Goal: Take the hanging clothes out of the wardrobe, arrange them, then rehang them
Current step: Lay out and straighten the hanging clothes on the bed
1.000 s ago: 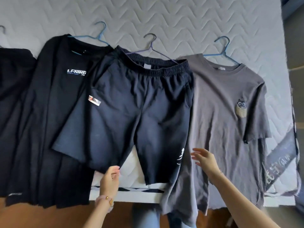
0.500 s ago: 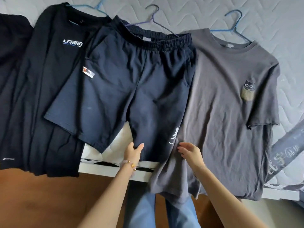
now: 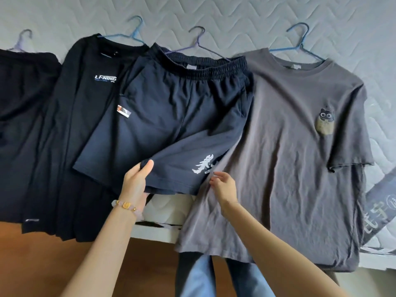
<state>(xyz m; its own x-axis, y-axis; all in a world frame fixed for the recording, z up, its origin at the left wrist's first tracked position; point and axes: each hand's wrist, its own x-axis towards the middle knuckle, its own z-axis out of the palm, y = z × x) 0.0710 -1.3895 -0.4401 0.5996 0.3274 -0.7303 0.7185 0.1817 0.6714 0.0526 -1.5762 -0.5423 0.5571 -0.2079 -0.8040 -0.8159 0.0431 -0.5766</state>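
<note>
Navy shorts (image 3: 171,116) on a purple hanger (image 3: 199,42) lie on the mattress between a black long-sleeved top (image 3: 81,108) on a blue hanger (image 3: 135,34) and a grey cat-print T-shirt (image 3: 285,151) on another blue hanger (image 3: 300,42). My left hand (image 3: 137,183) grips the hem of the shorts' right leg, which is pulled up and leftward across the other leg. My right hand (image 3: 224,185) hovers with fingers apart at the leg's right edge, over the grey T-shirt, holding nothing. A black garment (image 3: 23,99) lies at the far left on a pale hanger (image 3: 23,38).
The clothes hang over the front edge of the grey quilted mattress (image 3: 257,20). Below it are a white bed frame (image 3: 154,230), brown floor (image 3: 53,260) and my blue jeans (image 3: 199,277). A grey printed cloth (image 3: 379,209) drapes at the right.
My left hand took hold of the shorts' right leg hem and pulled it up and to the left, folding it over. My right hand let the fabric go and spread its fingers.
</note>
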